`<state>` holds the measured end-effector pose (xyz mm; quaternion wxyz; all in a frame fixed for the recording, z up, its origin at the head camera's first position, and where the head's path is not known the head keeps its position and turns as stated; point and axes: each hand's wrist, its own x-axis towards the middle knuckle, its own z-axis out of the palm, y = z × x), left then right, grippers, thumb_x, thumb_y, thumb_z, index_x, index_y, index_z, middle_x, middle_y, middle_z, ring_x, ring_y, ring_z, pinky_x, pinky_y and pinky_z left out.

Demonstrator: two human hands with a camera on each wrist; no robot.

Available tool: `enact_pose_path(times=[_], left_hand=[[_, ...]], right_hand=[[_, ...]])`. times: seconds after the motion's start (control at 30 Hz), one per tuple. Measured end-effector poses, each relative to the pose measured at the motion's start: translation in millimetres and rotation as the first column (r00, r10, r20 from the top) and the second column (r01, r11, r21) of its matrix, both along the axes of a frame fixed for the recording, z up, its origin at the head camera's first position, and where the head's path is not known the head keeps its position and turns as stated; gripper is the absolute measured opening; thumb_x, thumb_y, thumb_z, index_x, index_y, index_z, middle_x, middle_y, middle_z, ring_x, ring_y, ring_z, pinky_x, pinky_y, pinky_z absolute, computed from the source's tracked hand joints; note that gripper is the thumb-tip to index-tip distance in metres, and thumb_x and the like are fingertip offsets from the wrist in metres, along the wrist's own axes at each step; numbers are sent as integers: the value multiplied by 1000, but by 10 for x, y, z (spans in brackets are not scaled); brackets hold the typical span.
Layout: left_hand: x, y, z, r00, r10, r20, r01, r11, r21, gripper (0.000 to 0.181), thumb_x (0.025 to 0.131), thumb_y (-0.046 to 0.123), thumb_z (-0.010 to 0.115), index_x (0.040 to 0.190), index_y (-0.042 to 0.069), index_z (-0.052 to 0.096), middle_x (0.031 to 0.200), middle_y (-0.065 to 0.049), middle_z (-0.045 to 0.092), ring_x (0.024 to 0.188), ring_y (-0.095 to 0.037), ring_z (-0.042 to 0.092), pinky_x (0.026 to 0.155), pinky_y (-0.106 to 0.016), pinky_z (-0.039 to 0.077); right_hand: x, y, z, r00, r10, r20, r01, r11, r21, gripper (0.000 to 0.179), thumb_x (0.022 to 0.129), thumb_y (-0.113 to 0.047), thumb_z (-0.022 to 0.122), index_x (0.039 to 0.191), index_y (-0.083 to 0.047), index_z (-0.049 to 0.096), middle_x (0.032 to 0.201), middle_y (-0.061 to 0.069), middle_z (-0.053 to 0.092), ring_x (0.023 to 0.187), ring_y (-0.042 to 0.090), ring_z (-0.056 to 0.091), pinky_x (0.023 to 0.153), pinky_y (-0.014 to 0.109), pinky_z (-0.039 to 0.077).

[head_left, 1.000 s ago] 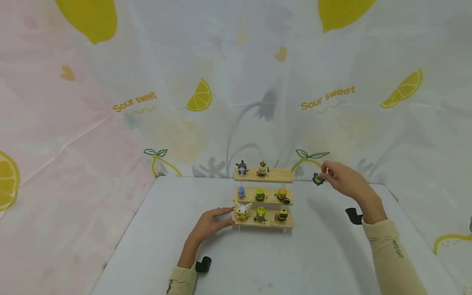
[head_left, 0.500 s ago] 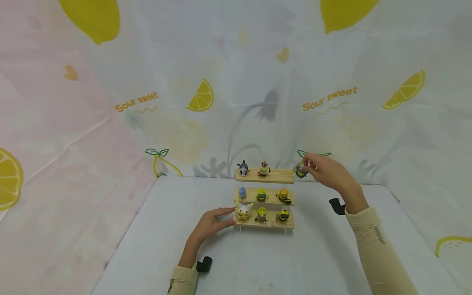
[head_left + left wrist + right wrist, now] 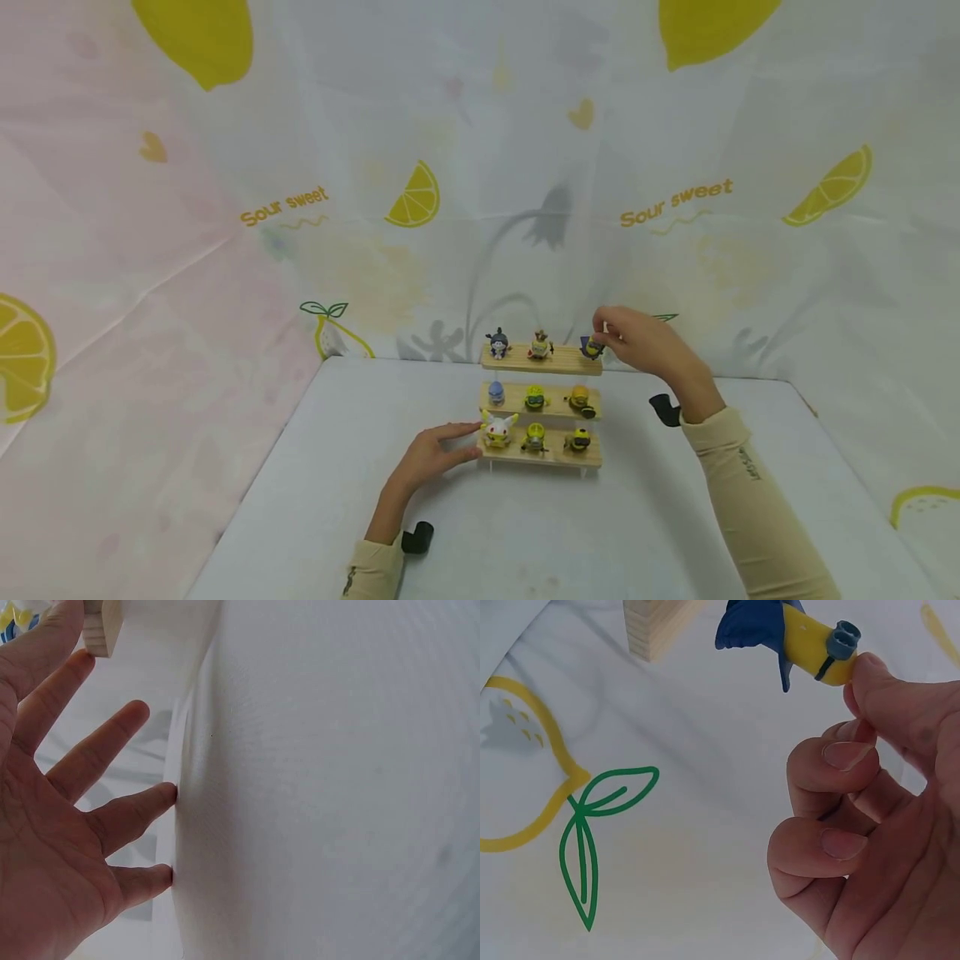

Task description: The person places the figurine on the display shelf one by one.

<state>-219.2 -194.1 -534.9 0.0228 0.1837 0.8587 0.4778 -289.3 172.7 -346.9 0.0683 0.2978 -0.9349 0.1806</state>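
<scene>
A three-tier wooden display rack (image 3: pixel 517 457) stands on the white table with small figurines on its tiers. My left hand (image 3: pixel 431 458) touches the bottom tier's left end with thumb and index finger, beside a white-and-yellow eared figurine (image 3: pixel 498 432). In the left wrist view its fingers (image 3: pixel 101 754) are straight and spread, index fingertip at the wood. My right hand (image 3: pixel 645 340) pinches a yellow figurine (image 3: pixel 810 645) with grey goggles and a blue cape by its head, between thumb and index finger. It overlaps the top tier's right end in the head view.
The top tier also holds a dark-haired figurine (image 3: pixel 498 344) and a figurine with a brown top (image 3: pixel 540 345). A blue figurine (image 3: pixel 496 393) and two yellow ones stand on the middle tier. A lemon-printed cloth (image 3: pixel 360 275) hangs behind the table.
My right hand has moved left with the caped figurine, from beside the rack to the top tier's right end. My left hand has stayed at the bottom tier.
</scene>
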Motion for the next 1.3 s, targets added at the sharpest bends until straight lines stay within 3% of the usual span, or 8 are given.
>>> enact_pose_path(times=[0.63,1.3], left_hand=[[4,27,13,1000,3,17,-3,1000,-21,49,86,44,76,129,23,68,133,1,62,135,-32,45,112,-50,33],[-4,13,8,1000,10,13,-9,999,-33,49,85,45,76,129,24,68,133,2,62,135,-30,45,112,-50,33]], right_hand=[[-86,-78,-160,997,18,71,-17,1000,-6,5,100,-14,60,100,-9,58,81,2,55,67,18,47,57,34,41],[-78,-89,-144,994,16,106,-14,1000,-27,14,102,-17,58,109,-5,57,77,2,53,63,17,46,56,34,41]])
